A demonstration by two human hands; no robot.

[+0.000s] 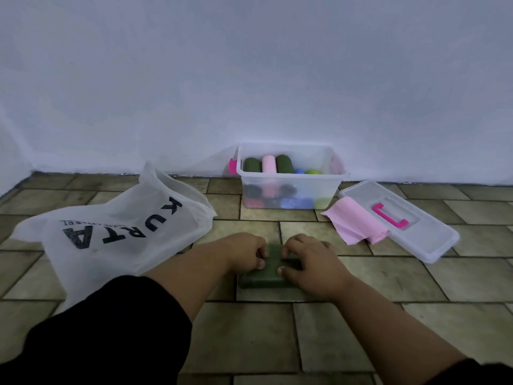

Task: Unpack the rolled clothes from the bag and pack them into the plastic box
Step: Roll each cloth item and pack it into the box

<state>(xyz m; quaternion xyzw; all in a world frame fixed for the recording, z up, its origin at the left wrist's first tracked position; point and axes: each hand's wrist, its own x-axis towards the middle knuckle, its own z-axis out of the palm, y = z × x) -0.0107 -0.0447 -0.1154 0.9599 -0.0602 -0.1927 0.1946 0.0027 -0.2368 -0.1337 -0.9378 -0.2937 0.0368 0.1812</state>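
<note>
A dark green cloth (266, 276) lies on the tiled floor in front of me. My left hand (247, 252) and my right hand (308, 262) both sit on it with fingers curled over its far part, gripping the fabric. Behind it stands the clear plastic box (291, 187), holding two green rolls (252, 164), a pink roll (268, 163) and more rolls underneath. A white bag (122, 232) printed "KURTA" lies flat at the left. A partly unrolled pink cloth (355, 222) lies to the right of the box.
The box's clear lid (416, 232) with a pink handle (388, 215) lies on the floor at the right, under the pink cloth's edge. A white wall runs right behind the box. Bare tiles stretch in front of me and to the right.
</note>
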